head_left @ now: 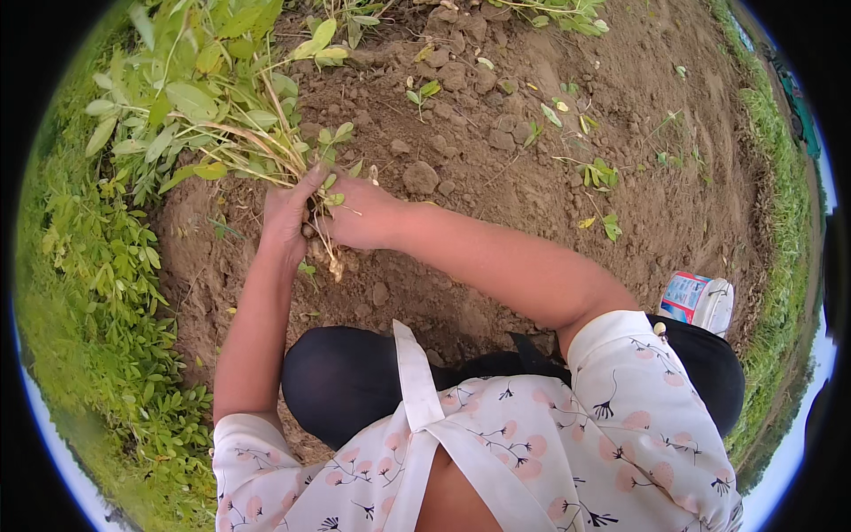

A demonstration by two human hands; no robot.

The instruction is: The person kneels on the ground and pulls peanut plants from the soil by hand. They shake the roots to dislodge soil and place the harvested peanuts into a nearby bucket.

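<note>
A leafy bunch of peanut plants (199, 102) rises to the upper left, its stems gathered at my hands. My left hand (288, 213) is closed around the base of these stems, thumb toward the right. Right against it, my right hand (365, 215) is closed at the root end, its fingertips partly hidden behind stems and leaves. Thin roots and a few pale peanut pods (335, 266) dangle below the two hands.
Loose brown soil (532, 204) with clods and scattered leaves spreads ahead and right. Rows of green plants (97, 257) grow on the left. A white tub (712, 306) with a red and blue label lies near my right knee. Grass (780, 204) edges the far right.
</note>
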